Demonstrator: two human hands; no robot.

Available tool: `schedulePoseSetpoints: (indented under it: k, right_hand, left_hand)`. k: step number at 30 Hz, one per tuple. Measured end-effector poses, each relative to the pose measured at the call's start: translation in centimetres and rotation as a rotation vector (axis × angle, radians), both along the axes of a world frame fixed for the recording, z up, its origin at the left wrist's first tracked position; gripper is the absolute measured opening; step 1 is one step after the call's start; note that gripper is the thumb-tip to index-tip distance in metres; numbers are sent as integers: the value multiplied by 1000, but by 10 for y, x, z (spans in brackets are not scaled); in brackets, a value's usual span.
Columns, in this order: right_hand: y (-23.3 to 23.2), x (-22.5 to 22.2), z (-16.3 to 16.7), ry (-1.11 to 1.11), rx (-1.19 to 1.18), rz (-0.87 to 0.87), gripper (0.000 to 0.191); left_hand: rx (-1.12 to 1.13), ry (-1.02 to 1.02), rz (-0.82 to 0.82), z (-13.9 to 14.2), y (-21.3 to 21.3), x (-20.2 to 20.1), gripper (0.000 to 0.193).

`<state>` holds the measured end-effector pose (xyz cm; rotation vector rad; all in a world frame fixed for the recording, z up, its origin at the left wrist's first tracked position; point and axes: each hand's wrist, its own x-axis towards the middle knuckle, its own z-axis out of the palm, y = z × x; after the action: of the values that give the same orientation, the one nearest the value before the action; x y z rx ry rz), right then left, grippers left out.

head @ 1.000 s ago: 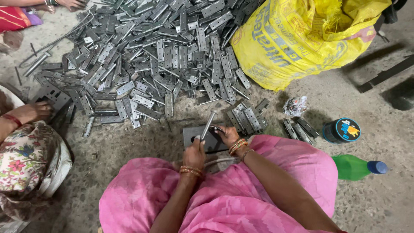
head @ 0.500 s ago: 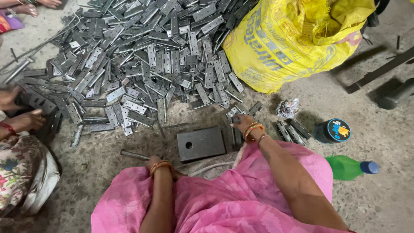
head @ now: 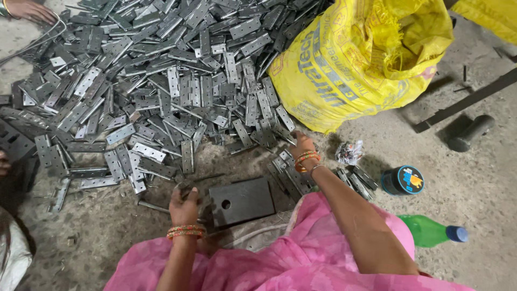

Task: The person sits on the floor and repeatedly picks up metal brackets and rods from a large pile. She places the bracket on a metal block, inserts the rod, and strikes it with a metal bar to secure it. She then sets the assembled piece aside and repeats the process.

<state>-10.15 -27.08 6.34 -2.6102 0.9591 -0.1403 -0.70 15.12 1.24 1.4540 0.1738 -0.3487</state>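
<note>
The left hand (head: 184, 203) is closed on a small grey metal piece (head: 184, 187) beside the dark holed steel block (head: 241, 200), while the right hand (head: 302, 144) reaches, fingers curled, grip unclear, into the heap of grey metal hinges (head: 161, 81).

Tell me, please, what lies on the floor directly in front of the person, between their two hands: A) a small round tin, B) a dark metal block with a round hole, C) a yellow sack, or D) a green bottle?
B: the dark metal block with a round hole lies flat on the floor between the left hand and the right hand; the bottle, sack and tin all sit off to the right.
</note>
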Motion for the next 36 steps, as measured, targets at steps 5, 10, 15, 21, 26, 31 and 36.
schedulePoseSetpoints:
  k: [5, 10, 15, 21, 26, 31, 36]
  right_hand:
    - [-9, 36, -19, 203, 22, -70, 53]
    - [-18, 54, -31, 39, -36, 78, 60]
    - [-21, 53, -29, 96, -39, 108, 63]
    - [-17, 45, -10, -148, -1, -118, 55]
    - [-12, 43, 7, -447, 293, -565, 39]
    - [67, 40, -6, -962, 1234, -440, 44]
    - [162, 31, -23, -413, 738, -112, 58]
  left_hand:
    - [47, 240, -50, -21, -24, -7, 21]
    - [42, 54, -249, -42, -51, -10, 25]
    - [-30, 228, -265, -57, -53, -6, 26]
    - [-17, 308, -264, -60, -66, 10, 28]
    - [-108, 290, -244, -42, -72, 16, 32]
    - [147, -31, -352, -18, -91, 17, 38]
    - [154, -245, -492, 1, -102, -22, 57]
